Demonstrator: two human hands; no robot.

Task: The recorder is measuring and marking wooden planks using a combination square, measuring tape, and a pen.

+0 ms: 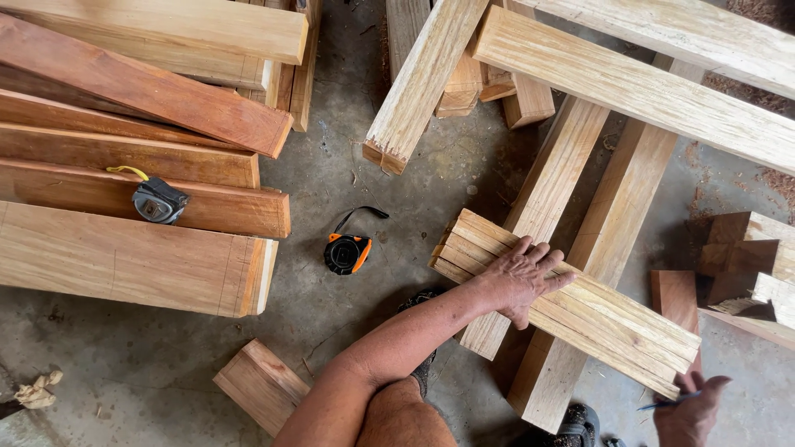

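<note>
My left hand (523,280) lies flat, fingers spread, on a bundle of thin pale wooden slats (613,327). The slats rest across two thicker pale beams (551,186) that run diagonally over the concrete floor. My right hand (689,410) is at the bottom right edge, just past the slats' lower end, and holds a blue pen (662,403) pointing left. My knee and a sandalled foot (580,422) show at the bottom.
An orange and black tape measure (347,252) lies on the floor left of the slats. A grey tape measure (158,201) sits on a stack of reddish planks (124,178) at left. Pale beams (638,87) cross the top; offcuts (262,385) lie at the bottom and right.
</note>
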